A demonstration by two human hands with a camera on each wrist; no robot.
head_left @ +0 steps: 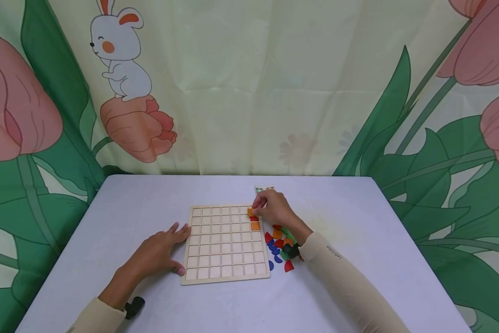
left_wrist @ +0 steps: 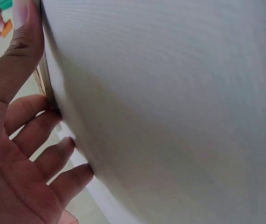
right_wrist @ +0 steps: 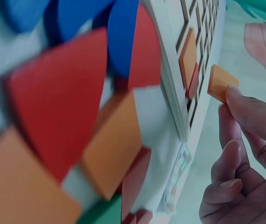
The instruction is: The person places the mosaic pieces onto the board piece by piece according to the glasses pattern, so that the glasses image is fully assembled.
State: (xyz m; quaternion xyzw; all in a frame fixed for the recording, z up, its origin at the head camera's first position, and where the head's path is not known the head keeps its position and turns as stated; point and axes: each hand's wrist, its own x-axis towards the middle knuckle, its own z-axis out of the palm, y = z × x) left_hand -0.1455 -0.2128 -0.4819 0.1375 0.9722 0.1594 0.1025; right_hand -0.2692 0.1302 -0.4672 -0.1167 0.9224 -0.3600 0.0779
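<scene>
A wooden grid board (head_left: 220,247) with square cells lies on the white table. My right hand (head_left: 273,209) pinches an orange square tile (right_wrist: 222,83) between thumb and fingers, just above the board's far right corner. Below it in the right column sit a red piece (head_left: 254,219) and another orange tile (head_left: 255,226), set in cells. My left hand (head_left: 159,249) rests at the board's left edge, fingers spread, with fingertips and thumb touching the rim. In the left wrist view the thumb (left_wrist: 23,42) lies along that edge.
Loose pieces in several colours, among them a red quarter-round piece (right_wrist: 60,98), blue rounded pieces (head_left: 277,259) and orange squares (head_left: 277,234), lie right of the board, under my right forearm. A printed card (head_left: 264,188) lies partly behind my right hand. A patterned curtain (head_left: 253,92) hangs behind the table.
</scene>
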